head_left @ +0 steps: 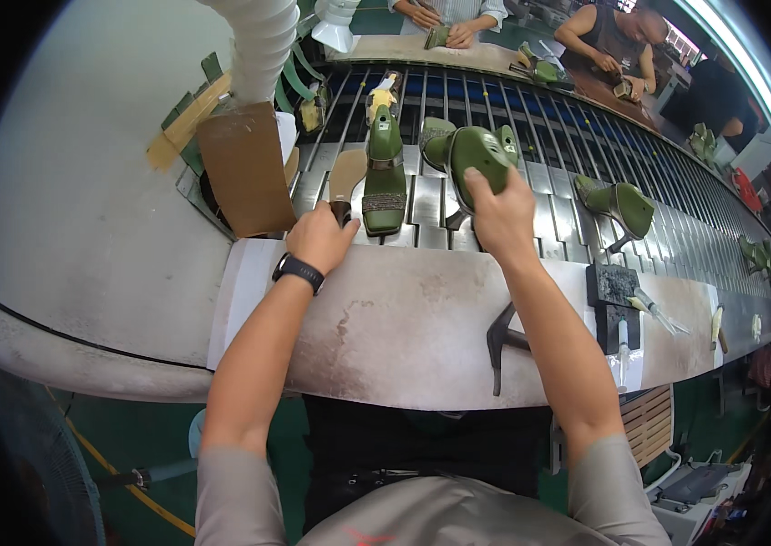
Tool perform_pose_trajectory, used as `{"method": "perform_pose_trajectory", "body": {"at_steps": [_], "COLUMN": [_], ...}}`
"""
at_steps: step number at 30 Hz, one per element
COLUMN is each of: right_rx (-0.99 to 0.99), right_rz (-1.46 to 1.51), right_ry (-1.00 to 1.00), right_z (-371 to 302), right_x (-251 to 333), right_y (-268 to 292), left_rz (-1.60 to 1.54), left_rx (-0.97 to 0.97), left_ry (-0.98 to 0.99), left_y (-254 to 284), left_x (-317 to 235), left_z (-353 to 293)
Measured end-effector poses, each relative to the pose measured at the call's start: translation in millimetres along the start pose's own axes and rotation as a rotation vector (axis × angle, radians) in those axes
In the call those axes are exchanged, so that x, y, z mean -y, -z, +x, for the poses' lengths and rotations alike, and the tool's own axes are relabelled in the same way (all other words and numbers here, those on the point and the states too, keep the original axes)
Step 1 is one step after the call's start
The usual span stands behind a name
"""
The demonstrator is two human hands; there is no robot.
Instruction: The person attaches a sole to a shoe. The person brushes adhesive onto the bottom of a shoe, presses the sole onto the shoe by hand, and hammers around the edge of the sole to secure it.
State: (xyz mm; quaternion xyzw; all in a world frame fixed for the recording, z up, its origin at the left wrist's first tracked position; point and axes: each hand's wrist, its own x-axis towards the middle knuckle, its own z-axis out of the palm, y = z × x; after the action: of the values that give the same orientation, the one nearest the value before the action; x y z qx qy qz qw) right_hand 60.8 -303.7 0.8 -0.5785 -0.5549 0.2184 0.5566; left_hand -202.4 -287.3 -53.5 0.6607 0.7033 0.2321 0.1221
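My right hand (499, 214) is wrapped round a green high-heeled sandal (484, 150), lifted over the conveyor, thumb on its green surface. Beside the conveyor's near edge, my left hand (322, 238), with a black watch on the wrist, is closed at the dark brown end of a flat tan, sole-shaped piece (347, 175). Its fingertips are partly hidden. Between the hands lies a green sandal (385, 214) with a glittery band, toe toward me. Another green sandal with glittery trim (438, 136) is partly hidden behind the held one.
A slatted metal conveyor (549, 196) crosses ahead, carrying another green heeled sandal (633, 211). On the bench (404, 309) lie a dark hammer (498, 337), a black block (611, 284) and brushes (654, 305). A cardboard piece (244, 168) and white hose (258, 55) stand left. People work opposite.
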Motion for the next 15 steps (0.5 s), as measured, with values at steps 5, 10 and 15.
{"method": "perform_pose_trajectory", "body": {"at_steps": [5, 10, 15], "right_rx": [0.173, 0.047, 0.683], "right_rz": [-0.341, -0.416, -0.104], "right_ry": [-0.106, 0.544, 0.431], "right_z": [29, -20, -75], "right_x": [-56, -44, -17], "right_y": [-33, -10, 10], "left_rz": [0.165, 0.025, 0.137], "left_rx": [0.105, -0.398, -0.131], "left_ry": [0.208, -0.268, -0.86], "left_y": [-10, 5, 34], "left_x": [20, 13, -48], "left_z": [35, -6, -80]}}
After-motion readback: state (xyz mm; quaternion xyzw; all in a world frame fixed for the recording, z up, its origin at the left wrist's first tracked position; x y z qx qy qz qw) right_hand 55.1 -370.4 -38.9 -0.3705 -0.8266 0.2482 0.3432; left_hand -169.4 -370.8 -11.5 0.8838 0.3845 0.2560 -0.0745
